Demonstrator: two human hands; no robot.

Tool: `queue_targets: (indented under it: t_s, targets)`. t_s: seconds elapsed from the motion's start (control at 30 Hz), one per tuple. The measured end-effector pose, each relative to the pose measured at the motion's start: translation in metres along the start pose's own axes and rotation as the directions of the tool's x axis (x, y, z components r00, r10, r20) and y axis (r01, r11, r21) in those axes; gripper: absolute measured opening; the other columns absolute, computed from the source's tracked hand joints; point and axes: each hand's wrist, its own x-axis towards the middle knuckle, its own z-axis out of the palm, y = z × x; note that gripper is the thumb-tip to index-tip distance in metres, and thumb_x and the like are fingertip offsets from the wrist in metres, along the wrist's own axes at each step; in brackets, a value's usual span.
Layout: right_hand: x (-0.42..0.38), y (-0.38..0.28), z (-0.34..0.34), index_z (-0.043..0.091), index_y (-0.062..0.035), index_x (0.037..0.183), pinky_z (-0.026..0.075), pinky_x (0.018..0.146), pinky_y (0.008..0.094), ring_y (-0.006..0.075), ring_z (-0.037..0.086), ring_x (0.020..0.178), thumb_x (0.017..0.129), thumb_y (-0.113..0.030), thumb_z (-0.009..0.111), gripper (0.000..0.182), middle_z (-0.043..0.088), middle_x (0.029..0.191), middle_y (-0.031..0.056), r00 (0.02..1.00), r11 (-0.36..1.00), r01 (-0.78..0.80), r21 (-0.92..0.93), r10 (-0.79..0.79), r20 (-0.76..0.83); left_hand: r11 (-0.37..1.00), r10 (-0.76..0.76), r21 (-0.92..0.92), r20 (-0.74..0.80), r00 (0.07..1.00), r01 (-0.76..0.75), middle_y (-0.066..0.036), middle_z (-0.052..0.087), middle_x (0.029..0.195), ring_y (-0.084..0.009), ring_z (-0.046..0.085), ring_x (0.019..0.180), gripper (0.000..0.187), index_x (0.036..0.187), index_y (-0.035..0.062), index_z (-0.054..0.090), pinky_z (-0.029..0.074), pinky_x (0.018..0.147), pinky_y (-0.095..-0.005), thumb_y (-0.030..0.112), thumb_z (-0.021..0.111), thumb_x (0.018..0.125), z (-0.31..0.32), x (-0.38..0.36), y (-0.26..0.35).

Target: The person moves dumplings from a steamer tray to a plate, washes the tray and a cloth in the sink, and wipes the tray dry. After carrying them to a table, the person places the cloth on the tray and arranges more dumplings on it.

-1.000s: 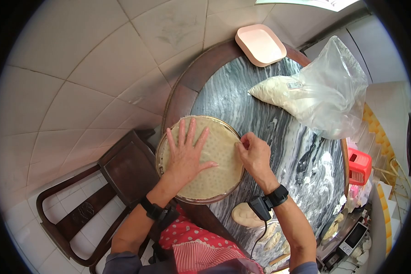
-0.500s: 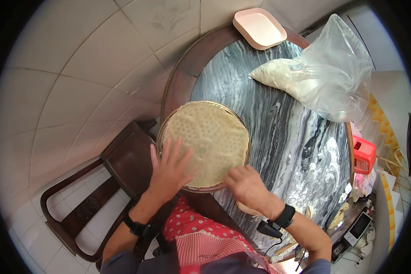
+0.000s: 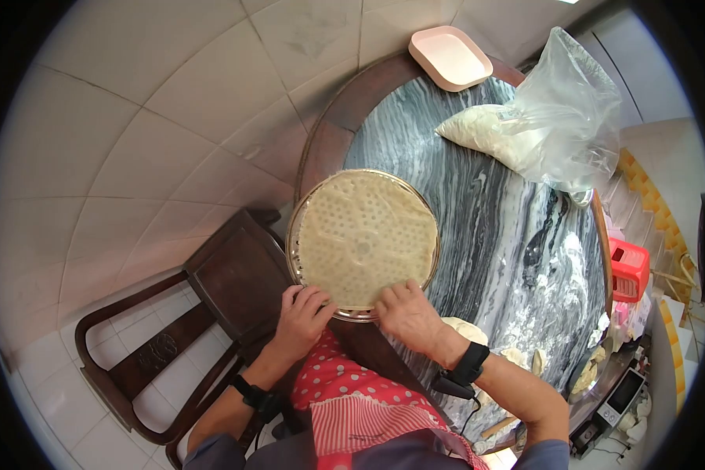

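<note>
A round metal steamer tray (image 3: 291, 254) sits at the near-left edge of the table. Over it lies a thin cream cloth (image 3: 368, 235), and rows of holes show through. My left hand (image 3: 304, 315) is at the near-left rim, fingers curled closed on the cloth's edge. At the near-right rim, my right hand (image 3: 411, 317) has its fingers bunched together on the same edge. The fingertips of both hands are partly hidden. Pale dough (image 3: 466, 329) lies just right of my right hand, partly behind the wrist.
A bag of flour (image 3: 493, 137) stands on the marble table (image 3: 478, 211), with a pink tray (image 3: 450, 59) at the far edge. Loose flour (image 3: 572, 274) covers the right side. A red plastic basket (image 3: 628, 270) is beyond the right edge, and a dark wooden chair (image 3: 239, 270) stands left.
My left hand has come off the cloth's surface, where it lay spread, and closed at the near rim. My right hand stays bunched at the rim. The view has shifted slightly.
</note>
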Motion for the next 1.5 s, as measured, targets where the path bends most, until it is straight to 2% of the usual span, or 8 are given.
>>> queue_targets:
  t_s: [0.43,0.5,0.53,0.73,1.03,1.2,1.27,1.5]
  targets:
    - [-0.01,-0.002,-0.007,0.061,-0.0057,0.086,0.04,0.075,0.0362,0.0246,0.056,0.083,0.069,-0.013,0.062,0.019,0.055,0.082,0.0075,0.988,0.973,-0.154,0.169,0.153,0.022,0.999,-0.026,-0.041,-0.007,1.0,0.026,-0.007,0.058,0.105,-0.0249,0.054,0.107,0.026,0.1,0.0065,0.062,0.035,0.094,-0.0487,0.012,0.071,0.077,-0.014,0.004,0.005]
    - [-0.005,0.014,-0.02,0.059,-0.0054,0.087,0.04,0.076,0.0369,0.026,0.055,0.086,0.071,-0.012,0.061,0.018,0.056,0.084,0.0088,0.962,0.958,-0.263,0.111,0.269,-0.04,0.998,-0.026,0.06,-0.089,0.996,0.032,-0.01,0.056,0.114,-0.0281,0.052,0.113,0.034,0.107,0.0072,0.062,0.034,0.097,-0.0506,0.015,0.072,0.076,-0.017,0.022,-0.005]
    - [-0.002,0.025,-0.022,0.059,-0.0028,0.097,0.041,0.078,0.0378,0.0273,0.053,0.093,0.072,-0.01,0.06,0.026,0.057,0.097,0.0114,0.941,0.935,-0.335,0.113,0.338,-0.006,0.994,-0.033,0.107,0.016,0.999,0.031,-0.015,0.047,0.133,-0.0332,0.042,0.127,0.051,0.126,0.0059,0.054,0.027,0.105,-0.0556,0.022,0.07,0.08,-0.016,0.029,-0.011]
    - [0.007,0.065,-0.024,0.054,0.0002,0.116,0.04,0.084,0.0415,0.0267,0.049,0.108,0.074,-0.007,0.059,0.044,0.051,0.121,0.0109,0.924,0.931,-0.327,-0.163,0.279,-0.261,0.947,-0.274,0.24,0.266,0.924,0.212,-0.023,0.016,0.154,-0.0376,0.011,0.144,0.094,0.147,-0.0017,0.023,0.004,0.11,-0.0653,0.048,0.066,0.08,-0.013,0.054,-0.016]
    - [-0.008,0.079,-0.035,0.055,-0.0045,0.12,0.038,0.094,0.0459,0.0269,0.051,0.114,0.073,-0.003,0.06,0.047,0.053,0.129,0.0104,0.885,0.89,-0.415,0.188,0.443,-0.145,0.945,-0.235,0.293,0.298,0.925,0.146,-0.025,0.012,0.154,-0.0392,0.006,0.145,0.101,0.147,-0.002,0.021,0.0,0.11,-0.0643,0.054,0.066,0.076,-0.013,0.048,-0.022]
    - [-0.094,0.078,-0.09,0.061,-0.003,0.111,0.049,0.086,0.0424,0.0378,0.059,0.099,0.077,-0.001,0.06,0.033,0.062,0.111,0.0167,0.608,0.702,-0.539,0.465,0.707,-0.362,0.978,-0.198,0.096,0.175,0.964,0.183,-0.025,0.024,0.15,-0.0417,0.021,0.139,0.078,0.143,0.0001,0.032,0.016,0.111,-0.056,0.029,0.069,0.082,-0.026,0.048,0.007]
    - [-0.15,0.07,-0.099,0.06,-0.0031,0.114,0.049,0.086,0.039,0.0339,0.061,0.098,0.079,-0.001,0.06,0.034,0.063,0.109,0.0165,0.461,0.553,-0.623,0.553,0.831,-0.311,0.98,-0.137,-0.132,0.103,0.985,0.15,-0.025,0.046,0.135,-0.0411,0.045,0.123,0.055,0.132,-0.0014,0.048,0.037,0.102,-0.0467,0.008,0.068,0.081,-0.027,0.055,0.03]
    - [-0.296,-0.024,-0.097,0.062,-0.0014,0.111,0.051,0.072,0.0288,0.0211,0.065,0.082,0.083,-0.005,0.062,0.028,0.066,0.098,0.0129,-0.066,0.096,-0.747,0.658,0.974,-0.217,0.91,0.208,-0.394,0.16,0.965,-0.131,-0.022,0.061,0.115,-0.0389,0.058,0.106,0.042,0.12,-0.0011,0.057,0.046,0.091,-0.0429,0.006,0.069,0.08,-0.003,0.078,0.091]
